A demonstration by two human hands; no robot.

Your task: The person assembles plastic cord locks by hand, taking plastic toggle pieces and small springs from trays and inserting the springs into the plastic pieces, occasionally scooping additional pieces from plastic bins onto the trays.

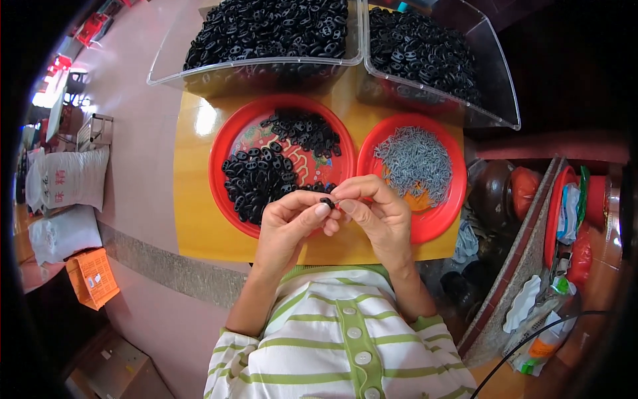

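Close together over the front edge of the red trays, both hands meet. My left hand [290,223] pinches a small black plastic piece [327,202] between thumb and fingers. Against that piece, my right hand [377,216] is closed in a pinch on what looks like a small silvery screw, mostly hidden by the fingertips. Just beyond my left hand, a round red tray [218,153] with a printed bottom bears black oval two-holed pieces [256,179] in several heaps. Beyond my right hand lies a smaller red tray [457,179] with a pile of silvery screws [415,159].
Two clear plastic bins [256,61] [442,93] full of black pieces stand at the table's far side. The yellow tabletop [193,199] ends just before my body. White sacks [70,176] and an orange basket [93,279] stand on the left; a cluttered ledge [512,259] runs along the right.
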